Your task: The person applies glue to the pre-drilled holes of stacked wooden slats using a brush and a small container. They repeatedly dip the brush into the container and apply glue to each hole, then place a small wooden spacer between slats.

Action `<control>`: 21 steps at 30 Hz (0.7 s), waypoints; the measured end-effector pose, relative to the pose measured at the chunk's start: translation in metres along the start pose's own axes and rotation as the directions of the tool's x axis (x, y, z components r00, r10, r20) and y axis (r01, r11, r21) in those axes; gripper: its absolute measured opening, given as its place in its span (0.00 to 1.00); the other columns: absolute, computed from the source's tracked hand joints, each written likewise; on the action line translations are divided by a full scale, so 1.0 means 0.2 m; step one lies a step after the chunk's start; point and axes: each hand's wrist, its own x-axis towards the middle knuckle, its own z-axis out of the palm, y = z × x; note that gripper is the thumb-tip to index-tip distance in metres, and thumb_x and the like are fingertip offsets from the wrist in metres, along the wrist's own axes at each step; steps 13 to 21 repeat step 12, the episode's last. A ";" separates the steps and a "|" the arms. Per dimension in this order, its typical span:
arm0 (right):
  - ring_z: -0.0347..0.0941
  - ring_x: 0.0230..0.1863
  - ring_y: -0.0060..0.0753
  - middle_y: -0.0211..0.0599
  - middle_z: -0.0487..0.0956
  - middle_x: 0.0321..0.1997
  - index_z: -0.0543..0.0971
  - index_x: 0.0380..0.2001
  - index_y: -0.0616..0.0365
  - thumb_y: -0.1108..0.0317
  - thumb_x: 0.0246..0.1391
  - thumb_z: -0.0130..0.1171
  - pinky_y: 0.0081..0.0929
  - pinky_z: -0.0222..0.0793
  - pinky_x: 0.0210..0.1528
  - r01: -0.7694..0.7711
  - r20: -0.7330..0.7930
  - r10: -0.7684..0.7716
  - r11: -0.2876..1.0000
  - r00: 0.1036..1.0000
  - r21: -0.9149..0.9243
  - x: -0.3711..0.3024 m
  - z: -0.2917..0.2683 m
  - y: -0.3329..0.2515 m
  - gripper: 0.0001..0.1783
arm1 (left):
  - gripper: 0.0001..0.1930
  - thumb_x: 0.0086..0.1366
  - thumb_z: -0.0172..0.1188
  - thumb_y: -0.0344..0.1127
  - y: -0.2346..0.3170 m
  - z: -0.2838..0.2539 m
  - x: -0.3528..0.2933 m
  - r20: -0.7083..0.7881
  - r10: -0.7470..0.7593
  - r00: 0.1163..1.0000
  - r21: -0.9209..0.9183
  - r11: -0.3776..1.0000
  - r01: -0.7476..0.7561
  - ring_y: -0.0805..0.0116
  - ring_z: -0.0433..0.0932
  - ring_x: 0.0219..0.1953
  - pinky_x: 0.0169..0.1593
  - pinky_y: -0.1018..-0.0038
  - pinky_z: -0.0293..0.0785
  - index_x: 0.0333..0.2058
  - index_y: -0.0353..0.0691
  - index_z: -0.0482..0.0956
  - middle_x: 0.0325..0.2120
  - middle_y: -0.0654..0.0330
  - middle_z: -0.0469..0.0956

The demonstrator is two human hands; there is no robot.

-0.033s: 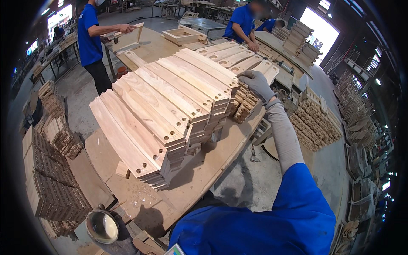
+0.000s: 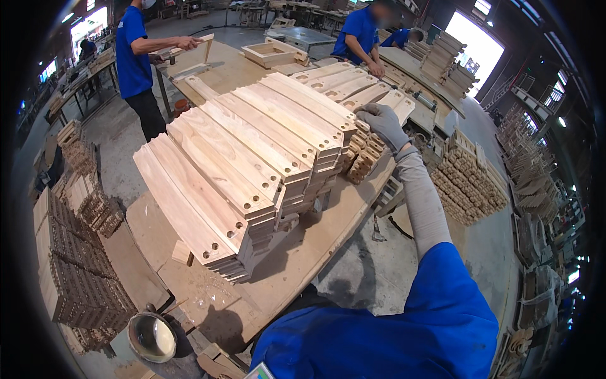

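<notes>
My right hand (image 2: pixel 386 126), in a grey glove, is at the far right end of the stacked wooden boards (image 2: pixel 259 129). Its fingers are bent together in a pinch; whatever they hold is too small or hidden to make out. The pale boards lie side by side in layered rows, each with two round holes at its near end. At the lower left, my left hand (image 2: pixel 180 344) is mostly hidden behind a round metal bowl (image 2: pixel 140 333) that it grips. Cream-coloured liquid (image 2: pixel 165 341) lies inside the bowl.
The boards rest on a worktable (image 2: pixel 278 297) with a small wood block (image 2: pixel 183 252). Slotted wooden parts (image 2: pixel 363 158) are stacked beyond. More stacks stand at left (image 2: pixel 82 278) and right (image 2: pixel 470 183). Two co-workers in blue (image 2: pixel 136 69) (image 2: pixel 356 38) stand across the tables.
My right hand has shifted slightly to the right and its fingers have curled in a little more. The boards and the bowl stay where they were.
</notes>
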 end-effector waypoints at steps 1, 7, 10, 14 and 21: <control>0.71 0.27 0.21 0.32 0.79 0.27 0.80 0.36 0.65 0.62 0.50 0.57 0.20 0.67 0.33 -0.030 -0.018 0.030 0.999 0.999 0.024 0.01 -0.01 -0.01 0.16 | 0.28 0.54 0.63 0.29 -0.06 -0.02 -0.01 0.003 -0.012 1.000 -0.073 0.997 0.012 0.63 0.74 0.49 0.53 0.69 0.70 0.53 0.32 0.64 0.48 0.52 0.74; 0.71 0.24 0.21 0.34 0.79 0.26 0.80 0.36 0.63 0.62 0.50 0.56 0.21 0.66 0.30 0.036 0.017 -0.034 0.995 0.999 -0.096 0.07 -0.01 0.07 0.16 | 0.28 0.53 0.64 0.30 0.27 0.08 -0.02 -0.051 -0.030 0.998 0.005 1.000 0.030 0.64 0.75 0.46 0.52 0.69 0.70 0.52 0.32 0.65 0.46 0.53 0.75; 0.72 0.27 0.25 0.37 0.80 0.27 0.80 0.36 0.62 0.61 0.50 0.55 0.22 0.67 0.34 -0.019 0.022 0.021 0.997 1.000 -0.073 0.08 -0.01 0.06 0.16 | 0.28 0.52 0.64 0.31 0.28 0.09 -0.02 -0.076 -0.028 0.997 -0.012 1.000 0.028 0.64 0.75 0.46 0.52 0.69 0.70 0.51 0.32 0.66 0.45 0.53 0.76; 0.73 0.30 0.28 0.38 0.81 0.30 0.80 0.36 0.61 0.60 0.50 0.56 0.22 0.67 0.38 0.008 0.027 -0.005 0.995 1.000 -0.102 0.09 -0.01 0.08 0.16 | 0.28 0.52 0.65 0.31 0.30 0.10 -0.02 -0.076 -0.015 0.997 -0.014 1.000 0.014 0.64 0.75 0.46 0.52 0.69 0.70 0.51 0.32 0.66 0.45 0.53 0.76; 0.73 0.30 0.28 0.38 0.81 0.30 0.80 0.36 0.61 0.60 0.50 0.56 0.22 0.67 0.38 0.008 0.027 -0.005 0.995 1.000 -0.102 0.09 -0.01 0.08 0.16 | 0.28 0.52 0.65 0.31 0.30 0.10 -0.02 -0.076 -0.015 0.997 -0.014 1.000 0.014 0.64 0.75 0.46 0.52 0.69 0.70 0.51 0.32 0.66 0.45 0.53 0.76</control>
